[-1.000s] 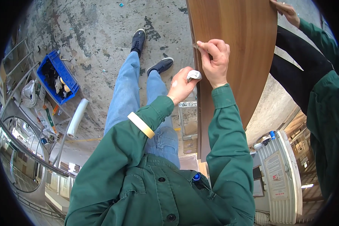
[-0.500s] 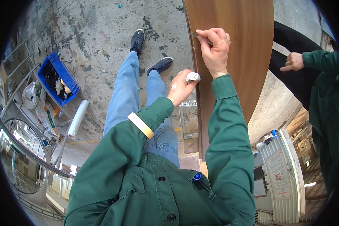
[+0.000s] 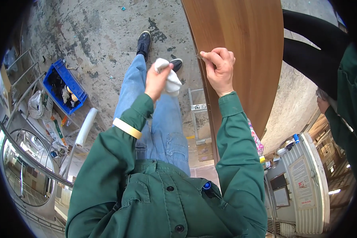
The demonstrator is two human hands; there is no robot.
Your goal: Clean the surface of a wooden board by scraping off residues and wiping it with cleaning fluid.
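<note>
My left hand [image 3: 156,82] is closed round a crumpled white cloth [image 3: 172,84], held above my legs to the left of a brown wood-grain panel [image 3: 246,35]. Part of the cloth hangs loose to the right of the fingers. At the panel's left edge, my right hand [image 3: 221,71] pinches a small, thin, blade-like piece [image 3: 199,56] between thumb and forefinger. Its tip lies over the edge; whether it touches the panel I cannot tell. A cream-coloured tape roll [image 3: 127,127] sits round my left sleeve.
Left on the stained concrete floor stands a blue crate [image 3: 63,85] of scraps. Beside it are a white roll [image 3: 86,127] and metal railings. A metal stand [image 3: 200,119] shows by the panel. On the right, a co-worker in black trousers [image 3: 313,59] stands close to the panel.
My left hand has moved left, away from the panel's edge, and the cloth has spread out of the fist. My right hand has come nearer to me along the edge. The co-worker's hand has lowered.
</note>
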